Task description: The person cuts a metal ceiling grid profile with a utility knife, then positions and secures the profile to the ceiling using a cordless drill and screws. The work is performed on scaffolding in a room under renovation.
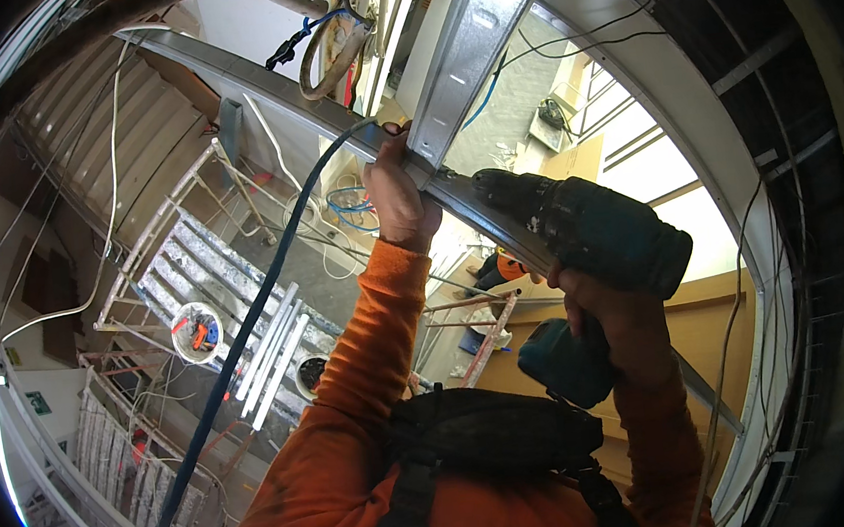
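Note:
A teal and black cordless drill (pixel 607 225) is gripped in my right hand (pixel 615 312). Its battery (pixel 563 360) hangs below the grip. The drill's tip points left, at the joint where a wide galvanised metal stud (pixel 471 40) meets a metal track (pixel 272 94). Just left of that joint, my left hand (pixel 399 193) is closed against the metal, its fingers partly hidden behind the edge. A dark blue cable (pixel 262 297) passes close by its fingertips. The very end of the bit is too small to make out.
Below on the left stands a paint-spattered scaffold platform (pixel 202 251) with a white bucket of tools (pixel 196 332) and white tubes (pixel 275 357). Loose wires (pixel 114 190) hang around. Another person's orange sleeve (pixel 509 268) shows beneath the track. Brown board (pixel 708 324) lies at the right.

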`<control>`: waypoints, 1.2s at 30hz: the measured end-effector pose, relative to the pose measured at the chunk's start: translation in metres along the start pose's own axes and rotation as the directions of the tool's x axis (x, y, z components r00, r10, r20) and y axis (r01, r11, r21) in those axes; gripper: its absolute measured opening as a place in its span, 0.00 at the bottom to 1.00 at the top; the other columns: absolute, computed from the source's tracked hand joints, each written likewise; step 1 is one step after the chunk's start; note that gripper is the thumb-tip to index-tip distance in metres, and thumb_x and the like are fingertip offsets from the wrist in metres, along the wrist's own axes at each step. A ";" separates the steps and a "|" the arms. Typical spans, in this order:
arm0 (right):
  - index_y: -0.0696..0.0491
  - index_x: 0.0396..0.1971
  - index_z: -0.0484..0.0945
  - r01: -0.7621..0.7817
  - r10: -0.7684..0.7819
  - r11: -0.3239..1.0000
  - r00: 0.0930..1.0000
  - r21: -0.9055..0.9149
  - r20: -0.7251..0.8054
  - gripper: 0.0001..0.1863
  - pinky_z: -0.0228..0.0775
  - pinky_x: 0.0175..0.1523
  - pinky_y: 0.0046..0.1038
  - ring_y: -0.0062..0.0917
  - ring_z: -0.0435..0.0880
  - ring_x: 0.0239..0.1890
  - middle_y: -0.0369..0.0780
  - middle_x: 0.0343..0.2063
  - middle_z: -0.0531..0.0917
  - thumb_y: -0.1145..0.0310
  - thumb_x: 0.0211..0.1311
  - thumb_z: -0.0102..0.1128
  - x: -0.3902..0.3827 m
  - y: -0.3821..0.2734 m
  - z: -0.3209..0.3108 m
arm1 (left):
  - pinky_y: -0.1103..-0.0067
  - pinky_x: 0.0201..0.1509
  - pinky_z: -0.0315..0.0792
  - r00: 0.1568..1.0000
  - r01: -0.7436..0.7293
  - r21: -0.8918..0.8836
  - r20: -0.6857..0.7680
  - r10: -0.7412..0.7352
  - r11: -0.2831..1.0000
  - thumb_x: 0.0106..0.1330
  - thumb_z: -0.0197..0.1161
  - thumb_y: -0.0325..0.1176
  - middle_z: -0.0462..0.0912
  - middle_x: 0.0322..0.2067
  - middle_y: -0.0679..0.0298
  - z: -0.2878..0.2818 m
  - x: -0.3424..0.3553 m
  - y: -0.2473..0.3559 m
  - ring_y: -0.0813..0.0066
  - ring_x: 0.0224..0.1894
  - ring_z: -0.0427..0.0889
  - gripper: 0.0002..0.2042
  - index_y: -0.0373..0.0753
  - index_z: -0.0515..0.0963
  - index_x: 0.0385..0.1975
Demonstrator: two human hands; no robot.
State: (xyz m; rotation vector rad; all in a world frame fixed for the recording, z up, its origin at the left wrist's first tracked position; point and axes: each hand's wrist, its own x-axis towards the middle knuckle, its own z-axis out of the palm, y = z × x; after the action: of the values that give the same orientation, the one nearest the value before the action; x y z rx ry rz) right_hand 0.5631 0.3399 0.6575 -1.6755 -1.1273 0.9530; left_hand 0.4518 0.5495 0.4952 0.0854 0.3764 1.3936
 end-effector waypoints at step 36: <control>0.54 0.48 0.78 -0.068 0.176 0.894 0.963 -0.444 0.206 0.21 0.65 0.19 0.16 0.12 0.72 0.15 0.37 0.29 0.84 0.56 0.61 0.66 0.078 -0.126 -0.016 | 0.72 0.39 0.76 0.997 -0.050 0.135 0.073 0.040 0.990 0.71 0.49 0.34 0.81 0.36 0.64 -0.007 0.003 0.003 0.68 0.36 0.81 0.09 0.42 0.75 0.42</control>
State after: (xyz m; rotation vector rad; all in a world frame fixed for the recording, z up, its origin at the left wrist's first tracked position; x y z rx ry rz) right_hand 0.5662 0.4356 0.7722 -2.0477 -1.4955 1.0621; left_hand 0.4470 0.5519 0.4888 0.2560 0.4138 1.4042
